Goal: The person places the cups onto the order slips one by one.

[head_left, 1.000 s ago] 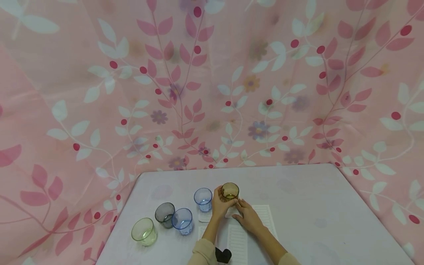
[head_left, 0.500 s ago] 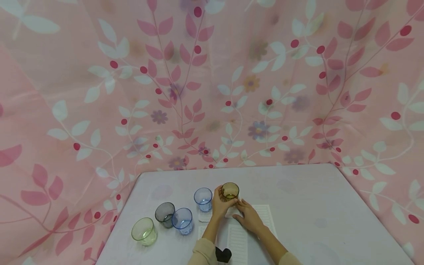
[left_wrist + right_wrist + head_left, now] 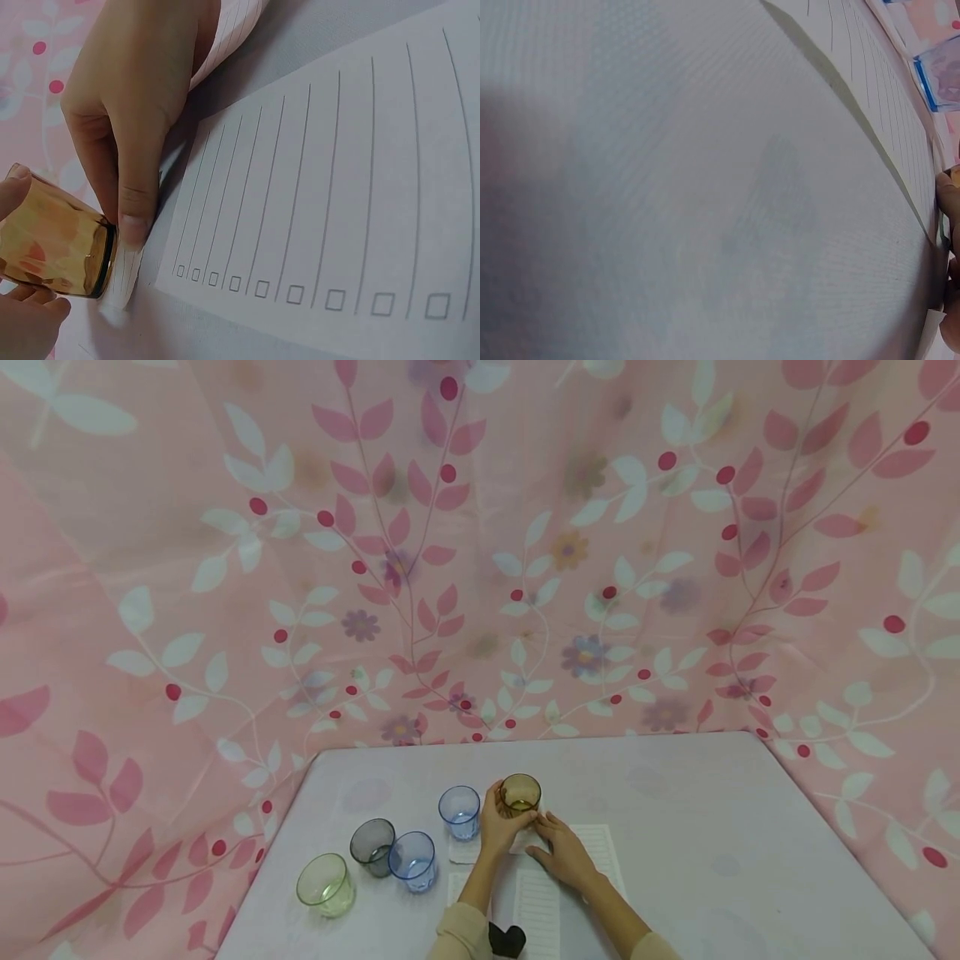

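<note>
In the head view my left hand [image 3: 504,827] grips the left side of an amber glass tumbler [image 3: 521,788], which stands upright at the middle of the table. The left wrist view shows fingertips on the wall of this tumbler [image 3: 52,232], its dark base close over a lined paper sheet [image 3: 126,274]. My right hand [image 3: 564,853] reaches in from the right with fingers extended. Its thumb [image 3: 133,225] presses on the paper right beside the base, the other fingers partly hidden behind it. In the right wrist view only some fingers [image 3: 946,202] show at the edge.
Left of the hands stand two blue tumblers [image 3: 459,812] [image 3: 412,860], a grey one [image 3: 372,847] and a green one [image 3: 326,885]. Lined paper sheets [image 3: 537,910] lie beneath the arms. A black object [image 3: 507,940] shows by the left sleeve. Pink floral cloth [image 3: 480,568] hangs behind.
</note>
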### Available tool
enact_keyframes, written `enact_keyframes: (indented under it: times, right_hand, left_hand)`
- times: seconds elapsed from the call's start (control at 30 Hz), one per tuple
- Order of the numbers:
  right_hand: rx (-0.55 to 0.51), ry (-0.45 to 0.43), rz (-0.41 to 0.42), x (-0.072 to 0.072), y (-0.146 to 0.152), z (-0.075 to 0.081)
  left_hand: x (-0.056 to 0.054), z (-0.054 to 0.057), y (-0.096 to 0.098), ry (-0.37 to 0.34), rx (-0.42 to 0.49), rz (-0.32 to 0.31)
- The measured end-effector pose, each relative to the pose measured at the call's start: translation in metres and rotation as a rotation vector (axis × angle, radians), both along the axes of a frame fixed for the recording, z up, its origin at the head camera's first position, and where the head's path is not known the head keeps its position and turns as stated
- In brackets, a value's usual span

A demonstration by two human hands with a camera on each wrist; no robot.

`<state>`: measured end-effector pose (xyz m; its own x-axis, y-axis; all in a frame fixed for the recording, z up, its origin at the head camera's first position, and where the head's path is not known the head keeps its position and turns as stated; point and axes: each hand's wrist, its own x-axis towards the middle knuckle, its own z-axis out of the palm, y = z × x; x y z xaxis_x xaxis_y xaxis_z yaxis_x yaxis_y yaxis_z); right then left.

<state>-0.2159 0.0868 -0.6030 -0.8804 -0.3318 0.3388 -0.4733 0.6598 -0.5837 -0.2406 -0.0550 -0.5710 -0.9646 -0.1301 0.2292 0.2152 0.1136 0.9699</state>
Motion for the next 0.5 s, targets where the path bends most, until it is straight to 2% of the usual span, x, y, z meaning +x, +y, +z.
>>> enact_keyframes:
  times: [0.13,0.27,0.5]
  right_hand:
    - [-0.002,0.011,-0.006,0.000,0.000,-0.001]
    - [-0.010,0.016,-0.013,0.000,0.000,-0.002]
    - [-0.048,0.006,-0.016,-0.001,0.000,-0.004]
  left_hand:
    - [0.001,-0.006,0.000,0.012,-0.045,0.006]
    - [0.007,-0.009,0.002,0.036,-0.055,0.001]
    - [0.029,-0.007,0.000,0.089,-0.111,0.067]
